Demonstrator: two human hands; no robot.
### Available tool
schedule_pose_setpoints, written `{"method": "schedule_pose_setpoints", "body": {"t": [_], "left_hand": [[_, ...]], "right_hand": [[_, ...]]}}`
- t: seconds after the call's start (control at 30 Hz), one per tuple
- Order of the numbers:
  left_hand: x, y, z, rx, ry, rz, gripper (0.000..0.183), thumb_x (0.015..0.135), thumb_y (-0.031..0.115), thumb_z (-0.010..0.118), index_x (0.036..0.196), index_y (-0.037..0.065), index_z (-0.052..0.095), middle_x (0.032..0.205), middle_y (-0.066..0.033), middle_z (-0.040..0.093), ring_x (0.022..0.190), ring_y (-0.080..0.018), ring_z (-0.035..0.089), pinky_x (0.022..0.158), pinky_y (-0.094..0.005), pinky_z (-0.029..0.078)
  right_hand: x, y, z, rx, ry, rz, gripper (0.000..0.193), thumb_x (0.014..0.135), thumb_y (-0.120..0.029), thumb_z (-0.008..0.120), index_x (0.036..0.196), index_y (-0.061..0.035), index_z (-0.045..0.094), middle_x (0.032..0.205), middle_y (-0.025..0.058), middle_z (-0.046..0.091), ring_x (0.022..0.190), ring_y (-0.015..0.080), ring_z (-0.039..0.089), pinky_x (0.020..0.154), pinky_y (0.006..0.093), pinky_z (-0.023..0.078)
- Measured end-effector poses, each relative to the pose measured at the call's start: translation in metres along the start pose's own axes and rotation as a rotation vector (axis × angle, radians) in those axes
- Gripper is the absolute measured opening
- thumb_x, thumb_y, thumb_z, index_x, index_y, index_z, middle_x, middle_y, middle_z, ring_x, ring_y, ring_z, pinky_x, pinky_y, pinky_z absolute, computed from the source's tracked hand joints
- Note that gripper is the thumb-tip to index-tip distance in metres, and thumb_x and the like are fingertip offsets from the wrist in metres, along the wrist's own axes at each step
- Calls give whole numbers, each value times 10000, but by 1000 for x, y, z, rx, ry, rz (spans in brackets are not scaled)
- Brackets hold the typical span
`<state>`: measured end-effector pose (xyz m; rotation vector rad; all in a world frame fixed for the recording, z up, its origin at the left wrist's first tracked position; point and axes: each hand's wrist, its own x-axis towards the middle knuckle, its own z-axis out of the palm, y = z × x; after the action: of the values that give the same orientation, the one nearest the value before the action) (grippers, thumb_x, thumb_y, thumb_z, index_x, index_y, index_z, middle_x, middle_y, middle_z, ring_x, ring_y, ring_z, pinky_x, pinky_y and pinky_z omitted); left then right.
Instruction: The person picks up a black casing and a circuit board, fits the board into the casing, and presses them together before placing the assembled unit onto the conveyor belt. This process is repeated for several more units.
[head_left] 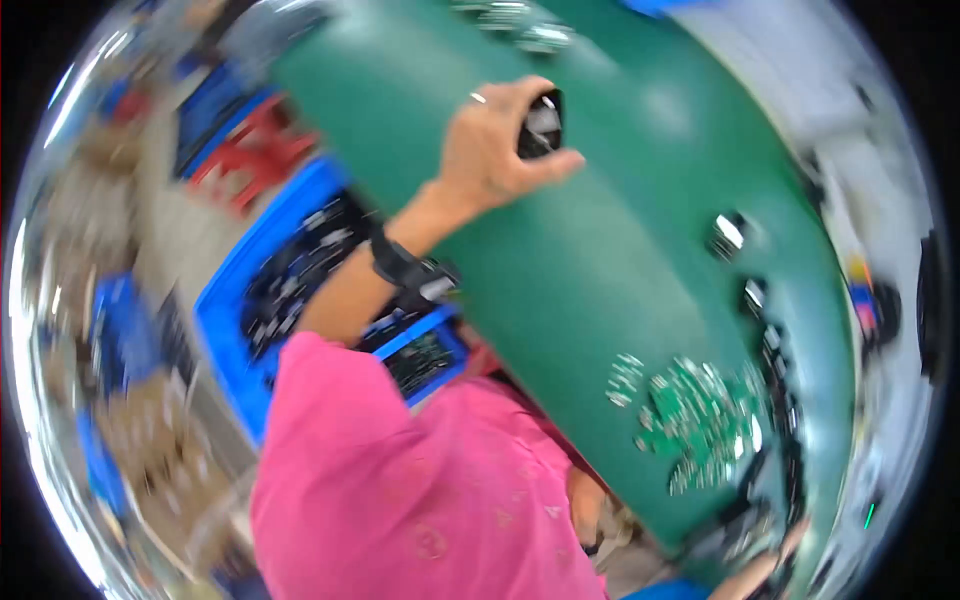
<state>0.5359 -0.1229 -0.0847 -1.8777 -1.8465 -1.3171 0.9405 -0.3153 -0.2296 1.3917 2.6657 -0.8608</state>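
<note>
My left hand (490,145) reaches over the green table, its fingers and thumb curved around a small, shiny black object (541,125). Blur hides what kind of thing it is. A black band (405,268) circles my left wrist, and a pink sleeve covers my upper arm. I do not see my right hand. Between my shirt and the table edge shows a patch of skin (585,505) that I cannot place. Another person's hand (760,575), beside a blue sleeve, is at the lower right near dark parts.
Green circuit boards (705,415) lie in a heap on the green table (600,290). Black shiny pieces (728,235) and a dark row of parts (785,410) line its right side. Left of the table are a blue bin (225,290) of black parts and a red stool-like object (250,155).
</note>
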Motion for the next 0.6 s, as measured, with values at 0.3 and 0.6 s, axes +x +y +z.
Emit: {"method": "schedule_pose_setpoints", "body": {"t": [0.3, 0.6], "left_hand": [[-391, -61, -274, 658, 228, -1199, 760, 781, 537, 761, 1266, -5, 543, 1073, -245, 671, 998, -407, 647, 887, -456, 498], [-515, -74, -315, 903, 97, -1716, 948, 777, 675, 690, 1331, -47, 426, 1198, -304, 610, 1116, -492, 575, 917, -556, 476]], "right_hand": [[7, 33, 22, -54, -472, -393, 340, 870, -164, 562, 1180, -29, 588, 958, 267, 663, 867, 450, 625, 735, 542, 485], [2, 58, 11, -233, -549, -256, 430, 875, -163, 550, 1289, -46, 527, 934, 265, 667, 825, 449, 630, 712, 530, 497]]}}
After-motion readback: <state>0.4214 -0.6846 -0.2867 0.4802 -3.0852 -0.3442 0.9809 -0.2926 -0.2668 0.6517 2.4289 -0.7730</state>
